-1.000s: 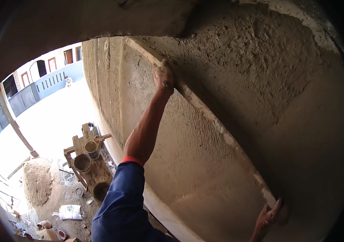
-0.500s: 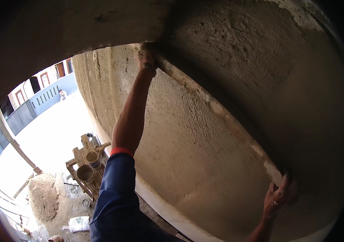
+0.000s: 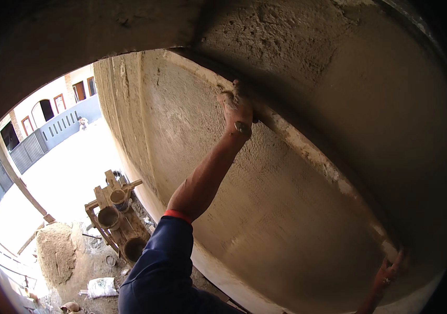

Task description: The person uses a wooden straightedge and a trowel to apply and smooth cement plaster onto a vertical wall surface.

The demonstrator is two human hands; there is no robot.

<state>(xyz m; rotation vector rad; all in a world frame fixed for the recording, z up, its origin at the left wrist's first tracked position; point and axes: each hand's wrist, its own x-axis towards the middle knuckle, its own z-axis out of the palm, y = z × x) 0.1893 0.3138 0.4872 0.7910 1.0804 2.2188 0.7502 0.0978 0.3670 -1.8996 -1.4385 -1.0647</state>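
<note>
Your left hand and right hand both grip the long straightedge closed-fisted against the wet plaster wall; uneven pressure may gouge it.

Rough, matt grey plaster wall; long straightedge crusted with mortar.

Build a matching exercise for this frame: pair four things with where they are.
Things:
1. left hand
2. right hand
3. long pale straightedge board
4. mound of brown sand

Places:
A. on the ground far below, left of the wooden frame holding buckets
B. gripping the board's upper end
C. laid diagonally across the grey wet-plastered wall
D. at the board's lower end, near the picture's lower right

Pairs: 1-B, 2-D, 3-C, 4-A
</note>
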